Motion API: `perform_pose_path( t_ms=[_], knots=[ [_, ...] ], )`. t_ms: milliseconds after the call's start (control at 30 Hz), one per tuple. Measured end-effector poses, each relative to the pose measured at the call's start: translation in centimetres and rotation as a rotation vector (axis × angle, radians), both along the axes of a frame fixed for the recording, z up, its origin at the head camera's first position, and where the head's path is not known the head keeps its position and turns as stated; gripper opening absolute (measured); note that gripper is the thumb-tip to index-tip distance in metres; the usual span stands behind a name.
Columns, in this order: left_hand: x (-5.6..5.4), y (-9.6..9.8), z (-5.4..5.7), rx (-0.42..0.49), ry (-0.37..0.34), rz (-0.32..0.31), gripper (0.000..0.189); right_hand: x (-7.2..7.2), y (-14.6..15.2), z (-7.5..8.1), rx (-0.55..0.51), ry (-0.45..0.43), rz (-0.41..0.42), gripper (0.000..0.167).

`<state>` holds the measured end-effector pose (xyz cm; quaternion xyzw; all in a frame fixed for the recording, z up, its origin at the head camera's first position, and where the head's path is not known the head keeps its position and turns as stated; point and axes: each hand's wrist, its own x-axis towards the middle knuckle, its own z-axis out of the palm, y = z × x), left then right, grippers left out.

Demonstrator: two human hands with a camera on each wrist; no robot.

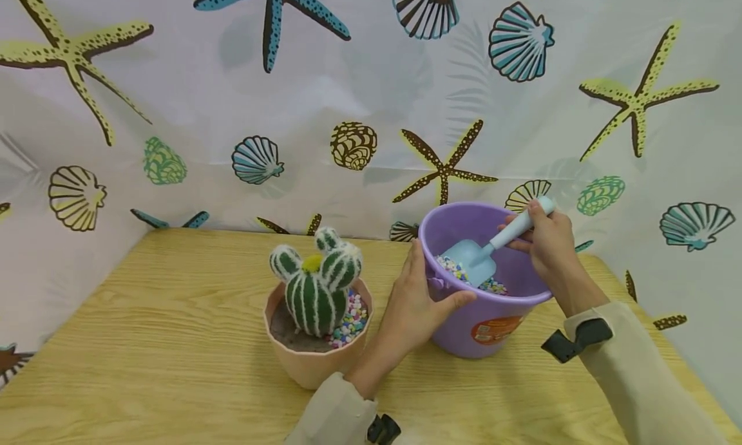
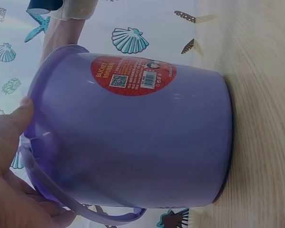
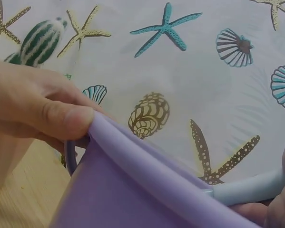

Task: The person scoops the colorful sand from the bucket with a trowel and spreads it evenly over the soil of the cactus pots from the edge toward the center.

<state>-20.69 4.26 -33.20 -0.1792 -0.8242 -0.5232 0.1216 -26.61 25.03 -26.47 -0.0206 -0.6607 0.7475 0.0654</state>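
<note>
Pale-blue scoop [image 1: 507, 234] inside the purple bucket [image 1: 458, 329], its long axis slanting down and leftward from the right hand [image 1: 551, 245] wrapped round its handle, blade down at the coloured pellets [image 1: 494, 286]! Left hand [image 1: 413, 308] pinches the bucket's left rim, nearer the potted cactus [image 1: 315, 303], which stands off to the left.

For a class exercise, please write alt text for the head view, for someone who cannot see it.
A person's right hand holds a light blue scoop inside a purple bucket containing multicoloured pebbles; the left hand grips the bucket's rim. Beside it, a knitted-looking cactus stands in a peach pot on a wooden table before a seashell-patterned cloth.
</note>
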Motion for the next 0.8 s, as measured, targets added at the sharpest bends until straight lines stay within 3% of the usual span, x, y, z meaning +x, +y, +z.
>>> perform_pose_path(
  t_ms=[333, 567, 800],
  knots=[
    [-0.03, -0.07, -0.23, -0.044, -0.048, 0.01, 0.114, 0.05, 0.31, -0.05, -0.208, -0.118, -0.019, 0.026],
    [-0.02, 0.15, -0.23, -0.063, -0.05, 0.009, 0.114, 0.23, 0.64, 0.17, -0.322, -0.133, -0.028, 0.057],
    [0.23, 0.09, -0.07, -0.081, -0.065, 0.018, 0.112, 0.09, 0.69, 0.14, -0.358, -0.132, -0.05, 0.054]
  ],
)
